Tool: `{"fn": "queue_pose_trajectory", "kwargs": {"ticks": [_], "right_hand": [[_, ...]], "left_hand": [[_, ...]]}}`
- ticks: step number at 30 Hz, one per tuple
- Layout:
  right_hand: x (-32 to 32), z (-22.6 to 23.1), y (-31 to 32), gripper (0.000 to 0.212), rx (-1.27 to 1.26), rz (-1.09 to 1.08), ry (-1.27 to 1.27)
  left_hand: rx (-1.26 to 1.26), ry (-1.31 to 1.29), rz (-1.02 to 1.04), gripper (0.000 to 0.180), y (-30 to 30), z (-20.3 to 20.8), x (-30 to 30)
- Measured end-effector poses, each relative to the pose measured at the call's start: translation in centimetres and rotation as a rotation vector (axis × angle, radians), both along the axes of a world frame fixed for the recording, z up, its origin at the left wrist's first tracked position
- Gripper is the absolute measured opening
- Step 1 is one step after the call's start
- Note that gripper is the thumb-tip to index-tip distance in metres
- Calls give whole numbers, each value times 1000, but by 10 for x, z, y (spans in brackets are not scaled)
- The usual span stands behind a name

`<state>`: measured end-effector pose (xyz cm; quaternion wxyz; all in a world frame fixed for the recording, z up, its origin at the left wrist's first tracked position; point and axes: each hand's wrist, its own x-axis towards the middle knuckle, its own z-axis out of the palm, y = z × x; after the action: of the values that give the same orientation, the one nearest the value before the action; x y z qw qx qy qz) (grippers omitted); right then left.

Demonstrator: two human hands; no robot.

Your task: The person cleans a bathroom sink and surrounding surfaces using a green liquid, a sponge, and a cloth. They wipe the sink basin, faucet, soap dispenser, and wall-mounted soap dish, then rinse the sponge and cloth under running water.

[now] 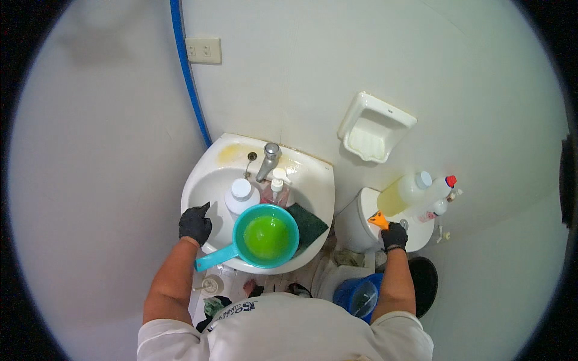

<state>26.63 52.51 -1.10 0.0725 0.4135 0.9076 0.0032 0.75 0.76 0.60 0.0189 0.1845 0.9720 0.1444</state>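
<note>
My left hand (195, 225), in a black glove, rests on the left rim of the white sink (194, 183) with a finger stretched out and nothing in it. A turquoise dipper (245, 234) of bright green liquid sits across the sink's front, its handle pointing left toward that hand. Behind the dipper stand a white-capped white bottle (238, 195) and a pump bottle (276, 192) of pink liquid. A dark green scouring pad (308, 225) lies to its right. My right hand (394, 237), also gloved, is closed on an orange tool (379, 220) over the toilet tank (356, 222); its working end is unclear.
On the tank stand a jug (400, 194) of yellow liquid and a red-capped bottle (442, 188). A faucet (268, 161) rises behind the sink, beside a yellow stain. A soap dish (376, 129) juts from the wall. Below are a blue bucket (348, 296) and a black bucket (426, 286).
</note>
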Motion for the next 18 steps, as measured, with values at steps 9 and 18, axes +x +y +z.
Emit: {"fn": "queue_pose_trajectory", "kwargs": {"ticks": [9, 18], "right_hand": [[-122, 149, -112, 73, -211, 546, 410], [-249, 167, -128, 71, 137, 555, 302]], "left_hand": [[25, -37, 9, 46, 6, 3, -5], [73, -50, 13, 46, 5, 9, -5]]}}
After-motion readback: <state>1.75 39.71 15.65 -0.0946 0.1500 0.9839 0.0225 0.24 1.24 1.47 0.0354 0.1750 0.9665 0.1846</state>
